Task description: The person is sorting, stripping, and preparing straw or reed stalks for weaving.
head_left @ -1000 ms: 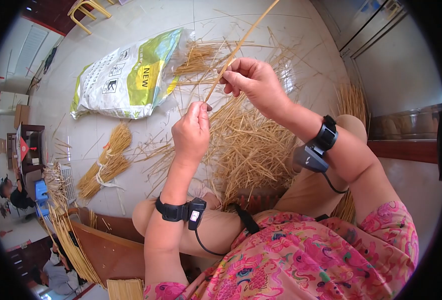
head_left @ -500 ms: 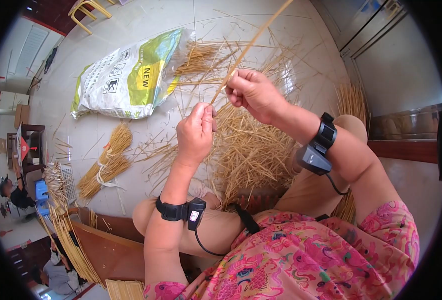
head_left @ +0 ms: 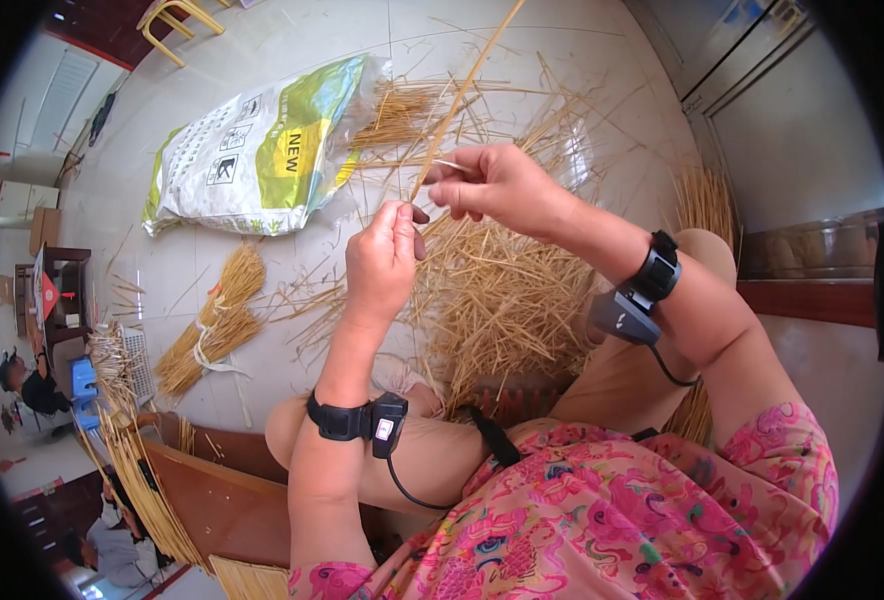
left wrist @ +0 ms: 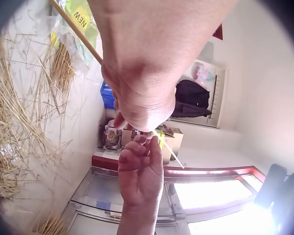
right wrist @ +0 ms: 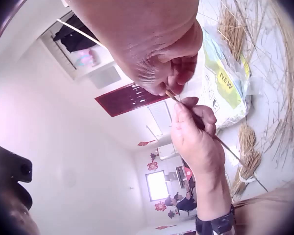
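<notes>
My left hand (head_left: pixel 382 260) pinches a long straw stalk (head_left: pixel 470 85) between thumb and fingers, and the stalk slants up and away. Just above it, the right hand (head_left: pixel 502 190) has its fingertips right at the stalk, its thumb a little apart from the forefinger. A thin pale sliver (head_left: pixel 452 165) sits among the right fingers, and in the left wrist view a pale strip (left wrist: pixel 175 155) sticks out from them. The right wrist view shows the stalk (right wrist: pixel 174 95) between the two sets of fingertips and running on below the left hand (right wrist: pixel 198 142).
Loose straw (head_left: pixel 502 300) covers the floor in front of the crossed legs. A green and white plastic sack (head_left: pixel 262 150) lies beyond, near a tied straw bundle (head_left: pixel 212 325). More straw stands by a metal door (head_left: pixel 802 130) on the right. People sit at far left.
The right hand dipped with the stalk, then its thumb and forefinger parted, leaving a pale sliver showing. The stalk's top swung right, then back left. The left hand kept its pinch.
</notes>
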`<state>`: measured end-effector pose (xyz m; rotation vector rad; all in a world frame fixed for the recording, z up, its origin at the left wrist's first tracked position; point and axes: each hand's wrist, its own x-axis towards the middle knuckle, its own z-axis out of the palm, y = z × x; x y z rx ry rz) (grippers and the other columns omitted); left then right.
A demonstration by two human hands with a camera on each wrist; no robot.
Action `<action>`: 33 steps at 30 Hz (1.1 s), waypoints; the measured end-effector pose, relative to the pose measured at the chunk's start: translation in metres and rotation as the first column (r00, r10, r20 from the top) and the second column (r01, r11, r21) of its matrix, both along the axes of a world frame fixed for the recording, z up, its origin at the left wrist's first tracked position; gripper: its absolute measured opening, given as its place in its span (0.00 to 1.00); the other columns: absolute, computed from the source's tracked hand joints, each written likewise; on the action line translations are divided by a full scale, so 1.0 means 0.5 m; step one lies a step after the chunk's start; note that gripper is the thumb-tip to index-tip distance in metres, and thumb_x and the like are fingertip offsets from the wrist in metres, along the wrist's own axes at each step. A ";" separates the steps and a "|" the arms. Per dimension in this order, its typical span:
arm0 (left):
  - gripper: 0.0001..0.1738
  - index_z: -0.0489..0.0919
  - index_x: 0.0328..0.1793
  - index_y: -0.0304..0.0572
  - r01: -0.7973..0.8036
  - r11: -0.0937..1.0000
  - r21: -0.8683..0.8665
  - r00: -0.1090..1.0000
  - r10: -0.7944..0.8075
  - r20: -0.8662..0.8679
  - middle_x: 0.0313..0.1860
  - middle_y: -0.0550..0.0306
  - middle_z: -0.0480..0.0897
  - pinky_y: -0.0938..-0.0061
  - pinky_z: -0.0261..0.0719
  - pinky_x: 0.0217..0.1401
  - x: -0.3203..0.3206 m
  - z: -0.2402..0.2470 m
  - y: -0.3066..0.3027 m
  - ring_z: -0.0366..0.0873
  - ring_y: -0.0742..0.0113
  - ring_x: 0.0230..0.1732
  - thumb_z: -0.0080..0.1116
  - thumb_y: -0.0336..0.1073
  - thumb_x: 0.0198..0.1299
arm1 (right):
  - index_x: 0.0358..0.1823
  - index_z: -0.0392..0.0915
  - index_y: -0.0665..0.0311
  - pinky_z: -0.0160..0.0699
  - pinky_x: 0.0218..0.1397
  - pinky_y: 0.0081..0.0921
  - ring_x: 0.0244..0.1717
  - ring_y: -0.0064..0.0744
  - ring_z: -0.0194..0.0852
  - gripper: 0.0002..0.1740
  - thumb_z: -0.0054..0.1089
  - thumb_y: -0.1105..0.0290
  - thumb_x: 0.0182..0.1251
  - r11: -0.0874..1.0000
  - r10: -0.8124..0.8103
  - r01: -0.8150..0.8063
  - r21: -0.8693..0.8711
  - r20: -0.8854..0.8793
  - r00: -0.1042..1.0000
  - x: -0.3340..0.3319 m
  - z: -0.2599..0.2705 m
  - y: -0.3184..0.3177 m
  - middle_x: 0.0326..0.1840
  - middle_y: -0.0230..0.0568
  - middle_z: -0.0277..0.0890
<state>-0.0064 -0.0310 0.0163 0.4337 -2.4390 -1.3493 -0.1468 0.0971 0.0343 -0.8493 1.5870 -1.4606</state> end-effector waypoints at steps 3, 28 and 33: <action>0.16 0.74 0.35 0.35 0.023 1.000 0.015 0.999 -0.023 0.023 0.16 0.61 0.74 0.80 0.68 0.26 0.000 0.001 0.003 0.70 0.78 0.19 0.40 0.37 0.72 | 0.38 0.78 0.70 0.73 0.31 0.17 0.28 0.17 0.74 0.08 0.59 0.71 0.63 0.984 -0.134 0.149 -0.097 0.144 0.980 0.011 0.001 -0.002 0.26 0.31 0.77; 0.18 0.72 0.36 0.39 0.167 0.899 0.405 0.976 -0.208 0.058 0.17 0.62 0.74 0.87 0.56 0.20 0.005 0.001 0.001 0.61 0.84 0.17 0.38 0.44 0.73 | 0.32 0.75 0.63 0.67 0.29 0.13 0.26 0.15 0.69 0.04 0.54 0.73 0.65 0.962 -0.145 0.216 -0.169 0.358 0.922 0.032 -0.035 -0.002 0.27 0.30 0.75; 0.14 0.72 0.38 0.36 0.165 0.871 0.462 0.975 -0.214 0.055 0.17 0.61 0.75 0.81 0.68 0.22 0.004 0.001 -0.004 0.72 0.77 0.18 0.42 0.38 0.72 | 0.31 0.75 0.64 0.68 0.27 0.13 0.25 0.15 0.70 0.04 0.53 0.73 0.64 0.970 -0.148 0.194 -0.150 0.275 0.950 0.029 -0.037 0.001 0.28 0.32 0.76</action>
